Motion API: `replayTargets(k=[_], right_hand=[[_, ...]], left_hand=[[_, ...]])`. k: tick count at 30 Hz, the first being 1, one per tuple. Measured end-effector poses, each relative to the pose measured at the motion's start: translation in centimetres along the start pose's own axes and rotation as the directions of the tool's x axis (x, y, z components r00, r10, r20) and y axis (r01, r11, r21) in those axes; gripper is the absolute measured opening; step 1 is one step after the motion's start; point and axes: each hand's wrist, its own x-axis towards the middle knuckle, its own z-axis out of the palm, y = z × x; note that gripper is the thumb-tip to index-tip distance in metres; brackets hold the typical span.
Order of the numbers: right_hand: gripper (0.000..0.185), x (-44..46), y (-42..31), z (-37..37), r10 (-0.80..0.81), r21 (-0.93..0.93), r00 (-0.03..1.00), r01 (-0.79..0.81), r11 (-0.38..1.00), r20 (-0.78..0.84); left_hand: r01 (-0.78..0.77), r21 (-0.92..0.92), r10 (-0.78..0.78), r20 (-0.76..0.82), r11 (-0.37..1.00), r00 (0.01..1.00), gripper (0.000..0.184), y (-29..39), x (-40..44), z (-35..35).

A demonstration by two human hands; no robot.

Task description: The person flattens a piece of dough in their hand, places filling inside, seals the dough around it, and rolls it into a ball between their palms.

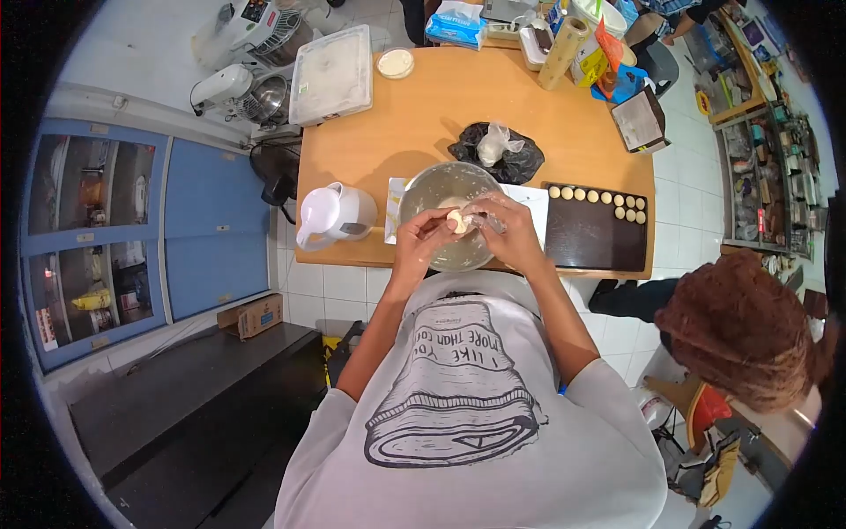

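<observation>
A small pale dough piece (457,220) is pinched in the fingers of my left hand (425,236), over a metal mixing bowl (423,189). Close against it from the other side is my right hand (502,225), its fingers curled and whitish; their tips seem to touch the dough. Bits of pale dough cling to the bowl's inner wall, and my hands hide part of its contents. To the right, a dark baking tray (595,240) carries several round dough balls (605,197) along its far edge and right corner.
A white pitcher (337,214) stands left of the bowl. Behind the bowl lies a black plastic bag (520,163) with a clear bag on it. A lidded plastic box (332,75) and a round lid (396,63) sit at the back left. Another person (749,331) is at the right.
</observation>
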Motion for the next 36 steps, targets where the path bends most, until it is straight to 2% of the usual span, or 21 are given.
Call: replayTargets(k=[3,6,8,11,14,18,24,27,29,30,33,36], right_hand=[[0.026,0.5,-0.3,1.1,0.002,-0.053,1.0,-0.003,0.999,-0.031],[0.024,1.5,-1.5,0.9,0.049,0.024,0.999,-0.049,0.999,0.008],[0.023,1.5,-1.0,1.2,0.015,-0.004,1.0,-0.015,1.0,-0.012],[0.023,1.8,-1.2,2.3,-0.009,-0.044,0.998,0.006,0.999,-0.066],[0.022,2.1,-1.9,3.5,0.007,-0.068,0.996,-0.013,0.998,-0.092],[0.019,2.7,-2.8,4.6,0.029,-0.043,0.993,-0.034,0.998,-0.115],[0.016,2.9,-4.9,6.1,0.031,-0.113,0.984,-0.051,0.992,-0.177],[0.018,2.6,-4.8,7.0,-0.053,-0.182,0.975,0.013,0.983,-0.215],[0.019,2.5,-5.0,7.5,-0.029,-0.183,0.975,-0.012,0.983,-0.221],[0.02,2.7,-5.2,7.6,-0.018,-0.182,0.974,-0.024,0.983,-0.225],[0.02,3.1,-6.4,6.9,0.115,-0.021,0.975,-0.121,0.992,-0.189],[0.02,3.3,-7.0,6.9,0.129,0.004,0.973,-0.131,0.991,-0.194]], left_hand=[[0.014,-0.022,-0.013,0.019,1.0,1.0,0.035,0.3,0.4,-0.9],[0.03,-0.083,-0.03,0.004,0.996,1.0,0.034,0.9,0.9,-1.4],[0.042,-0.107,-0.045,-0.031,0.993,0.999,0.032,1.4,1.0,-1.7],[0.034,-0.052,-0.035,-0.023,0.998,0.999,0.031,1.7,1.3,-2.4],[0.051,-0.079,-0.052,-0.016,0.996,0.999,0.034,1.8,1.6,-3.3],[0.074,-0.104,-0.074,0.002,0.992,0.997,0.031,3.1,1.6,-4.1],[0.075,-0.13,-0.071,0.034,0.989,0.997,0.021,3.9,1.6,-5.7],[0.105,-0.113,-0.098,0.068,0.988,0.993,0.019,4.3,1.7,-6.3],[0.119,-0.093,-0.111,0.088,0.988,0.99,0.02,4.3,2.0,-6.8],[0.118,-0.099,-0.108,0.096,0.988,0.99,0.02,4.4,2.1,-6.8],[0.123,-0.121,-0.11,0.108,0.985,0.988,0.02,5.0,2.4,-6.9],[0.127,-0.141,-0.11,0.126,0.982,0.986,0.019,5.3,2.8,-6.9]])
